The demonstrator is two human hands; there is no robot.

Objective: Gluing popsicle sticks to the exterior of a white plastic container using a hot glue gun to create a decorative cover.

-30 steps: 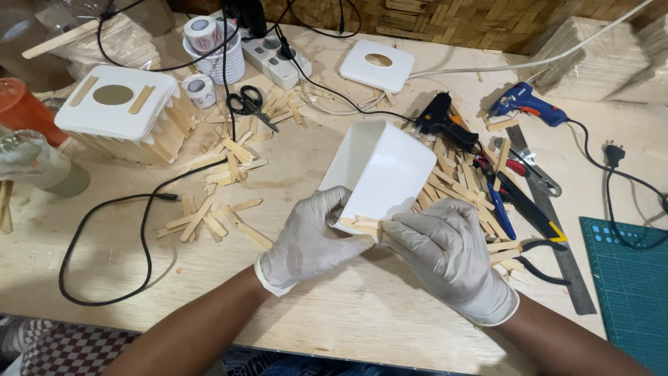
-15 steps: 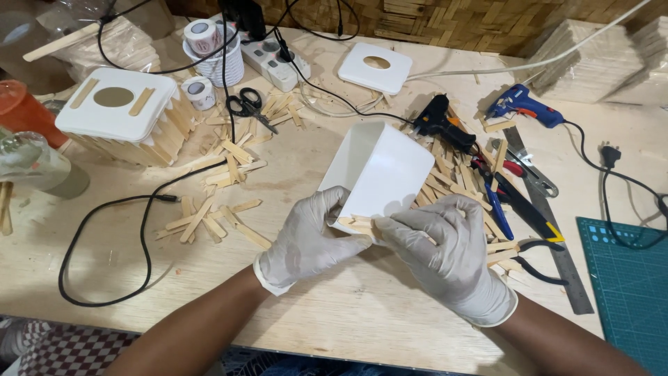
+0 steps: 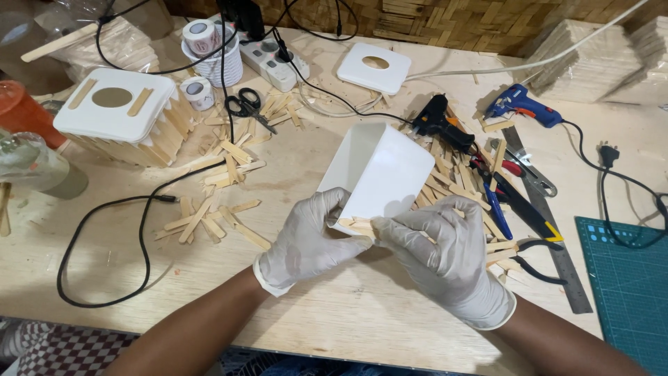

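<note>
Both forearms entering from the lower edge, bare, converging toward the centre. Left hand in a white glove, fingers curling upward and inward, thumb pressing toward the right. Right hand in a matching glove, lying palm-down, fingertips pinching together just beside the left thumb. Glove cuffs ending at the wrists. Hands touching at the fingertips.

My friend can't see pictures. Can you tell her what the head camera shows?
Two gloved hands, left hand and right hand, hold a white plastic box and press a wooden stick against its near edge. Around them the wooden table has loose sticks, scissors and two glue guns.
</note>
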